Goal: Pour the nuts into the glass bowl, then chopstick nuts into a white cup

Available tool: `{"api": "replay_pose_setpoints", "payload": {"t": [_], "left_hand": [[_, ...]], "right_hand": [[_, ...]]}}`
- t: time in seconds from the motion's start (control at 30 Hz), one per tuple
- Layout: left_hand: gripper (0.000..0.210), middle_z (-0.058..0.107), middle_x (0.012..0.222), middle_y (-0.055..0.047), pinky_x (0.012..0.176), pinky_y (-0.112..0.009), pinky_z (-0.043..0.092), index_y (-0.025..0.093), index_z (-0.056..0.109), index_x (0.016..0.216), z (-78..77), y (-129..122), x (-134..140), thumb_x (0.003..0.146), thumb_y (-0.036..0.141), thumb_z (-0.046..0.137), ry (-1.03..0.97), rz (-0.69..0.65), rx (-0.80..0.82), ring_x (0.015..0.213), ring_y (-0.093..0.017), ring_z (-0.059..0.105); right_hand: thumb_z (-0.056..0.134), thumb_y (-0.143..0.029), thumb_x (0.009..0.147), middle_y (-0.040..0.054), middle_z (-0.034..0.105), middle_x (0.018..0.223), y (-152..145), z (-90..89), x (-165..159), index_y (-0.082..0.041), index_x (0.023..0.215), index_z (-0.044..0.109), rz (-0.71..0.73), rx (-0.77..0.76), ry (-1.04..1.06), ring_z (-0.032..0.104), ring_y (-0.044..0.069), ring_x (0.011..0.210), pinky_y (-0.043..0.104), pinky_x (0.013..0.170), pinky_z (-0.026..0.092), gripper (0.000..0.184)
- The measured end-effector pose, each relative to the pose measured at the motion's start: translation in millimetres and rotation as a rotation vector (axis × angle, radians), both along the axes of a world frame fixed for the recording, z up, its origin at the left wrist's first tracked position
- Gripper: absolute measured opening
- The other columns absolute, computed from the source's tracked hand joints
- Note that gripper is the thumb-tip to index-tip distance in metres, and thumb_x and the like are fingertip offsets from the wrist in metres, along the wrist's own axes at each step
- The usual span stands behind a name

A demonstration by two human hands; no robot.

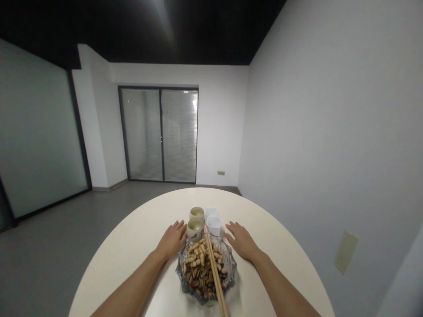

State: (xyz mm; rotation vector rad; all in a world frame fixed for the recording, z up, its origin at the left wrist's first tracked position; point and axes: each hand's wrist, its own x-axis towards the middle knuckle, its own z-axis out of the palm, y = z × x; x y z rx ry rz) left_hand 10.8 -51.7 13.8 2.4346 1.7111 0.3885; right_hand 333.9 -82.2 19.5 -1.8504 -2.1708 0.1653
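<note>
Peanuts lie in the glass bowl, chopsticks across it; four cups stand behind, between left hand and right hand.

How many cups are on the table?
4: near greenish cup and far greenish cup behind it, beside the left hand; near white cup and far white cup behind it, toward the right hand. No others show.

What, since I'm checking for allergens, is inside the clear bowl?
In the clear bowl lie peanuts in their shells, beside darker brown pieces too small to name surely. Chopsticks across it hide a strip; whatever sits beneath the top layer is covered.
</note>
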Motion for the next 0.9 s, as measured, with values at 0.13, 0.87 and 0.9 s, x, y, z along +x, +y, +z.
{"api": "replay_pose_setpoints", "payload": {"t": [0.13, 0.87, 0.9], "left_hand": [[0.056, 0.038, 0.169, -0.012, 0.128, -0.05, 0.025, 0.017, 0.049, 0.159, -1.8, 1.5, -0.6, 0.106, 0.033, 0.041, -0.014, -0.003, -0.007, 0.158, -0.034, 0.029], [0.053, 0.04, 0.168, -0.011, 0.128, -0.051, 0.025, 0.019, 0.052, 0.156, -5.5, 2.9, -0.1, 0.105, 0.031, 0.044, -0.034, -0.002, 0.015, 0.157, -0.033, 0.032], [0.054, 0.04, 0.168, -0.012, 0.128, -0.051, 0.025, 0.018, 0.052, 0.156, -5.3, 2.8, -0.1, 0.105, 0.032, 0.043, -0.035, -0.005, 0.017, 0.157, -0.033, 0.032]], "right_hand": [[0.044, -0.043, 0.108, 0.0134, 0.045, 0.166, -1.1, -0.4, 0.8, -0.015, 0.154, 0.057, 0.008, 0.015, 0.009, 0.035, 0.035, 0.156, 0.051, 0.128, 0.025, 0.056], [0.072, -0.012, 0.087, 0.0031, 0.077, 0.098, -65.3, 75.1, -37.7, -0.032, 0.105, 0.084, 0.762, 0.331, 0.213, 0.071, 0.018, 0.088, 0.026, 0.079, 0.054, 0.029], [0.074, -0.011, 0.086, 0.0025, 0.077, 0.099, -66.7, 76.0, -39.2, -0.033, 0.106, 0.084, 0.763, 0.315, 0.192, 0.071, 0.018, 0.089, 0.026, 0.08, 0.054, 0.031]]}}
